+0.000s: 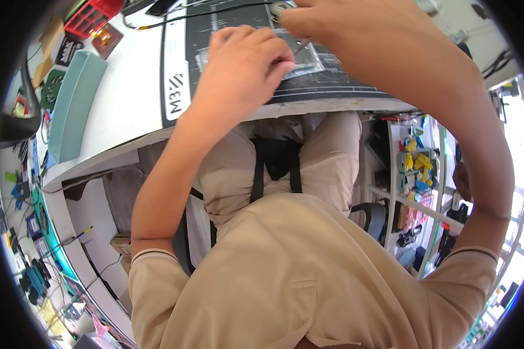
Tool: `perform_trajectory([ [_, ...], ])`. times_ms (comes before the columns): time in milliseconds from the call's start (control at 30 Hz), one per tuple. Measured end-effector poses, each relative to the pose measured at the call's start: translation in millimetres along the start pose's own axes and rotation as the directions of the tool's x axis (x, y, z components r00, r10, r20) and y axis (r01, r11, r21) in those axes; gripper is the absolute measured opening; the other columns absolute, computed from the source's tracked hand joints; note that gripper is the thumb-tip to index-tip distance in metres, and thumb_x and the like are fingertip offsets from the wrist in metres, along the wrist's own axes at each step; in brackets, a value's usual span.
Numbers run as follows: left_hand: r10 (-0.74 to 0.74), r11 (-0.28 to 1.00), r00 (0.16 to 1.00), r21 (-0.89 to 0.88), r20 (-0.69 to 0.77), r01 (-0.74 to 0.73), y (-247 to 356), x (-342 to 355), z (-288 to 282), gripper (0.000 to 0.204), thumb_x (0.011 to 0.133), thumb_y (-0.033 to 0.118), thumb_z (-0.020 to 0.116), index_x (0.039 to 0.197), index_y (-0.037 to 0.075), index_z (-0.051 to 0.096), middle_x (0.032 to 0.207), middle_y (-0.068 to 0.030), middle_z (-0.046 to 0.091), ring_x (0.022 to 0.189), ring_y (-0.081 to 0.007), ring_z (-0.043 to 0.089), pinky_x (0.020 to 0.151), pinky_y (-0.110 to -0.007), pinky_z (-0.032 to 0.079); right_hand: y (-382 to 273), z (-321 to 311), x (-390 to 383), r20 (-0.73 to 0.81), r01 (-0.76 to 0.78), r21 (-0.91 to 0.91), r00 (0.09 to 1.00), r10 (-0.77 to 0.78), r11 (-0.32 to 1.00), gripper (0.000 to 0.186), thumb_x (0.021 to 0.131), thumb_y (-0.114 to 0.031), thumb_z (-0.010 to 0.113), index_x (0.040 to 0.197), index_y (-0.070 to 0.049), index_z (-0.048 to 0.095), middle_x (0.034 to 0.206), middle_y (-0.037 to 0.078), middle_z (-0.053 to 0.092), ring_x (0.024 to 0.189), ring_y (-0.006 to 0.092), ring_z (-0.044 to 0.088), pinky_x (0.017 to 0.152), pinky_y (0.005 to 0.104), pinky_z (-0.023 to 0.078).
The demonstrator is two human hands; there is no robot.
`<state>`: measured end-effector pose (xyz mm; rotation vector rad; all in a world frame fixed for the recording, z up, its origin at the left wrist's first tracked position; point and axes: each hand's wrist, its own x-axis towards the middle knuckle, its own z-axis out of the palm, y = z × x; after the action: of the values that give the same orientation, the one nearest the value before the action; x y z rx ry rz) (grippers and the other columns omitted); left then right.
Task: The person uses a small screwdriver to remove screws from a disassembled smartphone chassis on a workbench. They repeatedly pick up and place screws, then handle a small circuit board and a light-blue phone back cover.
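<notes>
My left hand (247, 67) is over the black work mat, fingers curled and thumb drawn in beside them. Whatever it pinches is hidden beneath the fingers. Next to its thumb lies a clear plastic packet (313, 63) with something pale green near its edge. My right hand (326, 23) reaches in from the right with closed fingers, partly cut off by the top of the view. A thin rod-like tool (301, 47) sticks out below it toward my left thumb; its kind cannot be made out. A round metallic piece (279, 10) shows beside the right fingers.
The black mat (262, 99) lies on a white desk (131, 87). A grey-green tray (78, 104) stands at the left, with a red holder (96, 16) behind it. A black cable (204, 14) crosses the mat's far side. Shelves with coloured parts (416, 163) are below right.
</notes>
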<state>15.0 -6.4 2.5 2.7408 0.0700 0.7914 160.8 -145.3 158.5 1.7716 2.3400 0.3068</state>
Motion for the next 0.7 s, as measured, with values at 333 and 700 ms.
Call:
perform_trajectory([
  [333, 0.021, 1.000, 0.995, -0.016, -0.099, -0.023, 1, -3, 14, 0.011, 0.101, 0.017, 0.064, 0.106, 0.007, 0.064, 0.103, -0.0112, 0.064, 0.106, -0.0328, 0.060, 0.105, -0.047, 0.041, 13, 13, -47, -0.228, -0.335, 0.279, 0.887, 0.401, 0.900, 0.017, 0.099, -0.017, 0.074, 0.113, -0.007, 0.070, 0.105, 0.007, 0.072, 0.098, 0.0221, 0.071, 0.078, 0.0413, 0.053],
  [700, -0.459, 0.508, 0.887, -0.836, -0.059, 0.207, -56, -43, -48, 0.046, 0.116, 0.043, 0.048, 0.097, 0.005, 0.065, 0.103, -0.0058, 0.064, 0.108, -0.0193, 0.065, 0.109, -0.037, 0.043, -6, 53, -3, -0.162, -0.260, 0.752, 0.818, 0.552, 0.606, 0.020, 0.100, -0.016, 0.076, 0.112, -0.001, 0.073, 0.099, 0.000, 0.074, 0.089, 0.0065, 0.064, 0.078, 0.0233, 0.047],
])
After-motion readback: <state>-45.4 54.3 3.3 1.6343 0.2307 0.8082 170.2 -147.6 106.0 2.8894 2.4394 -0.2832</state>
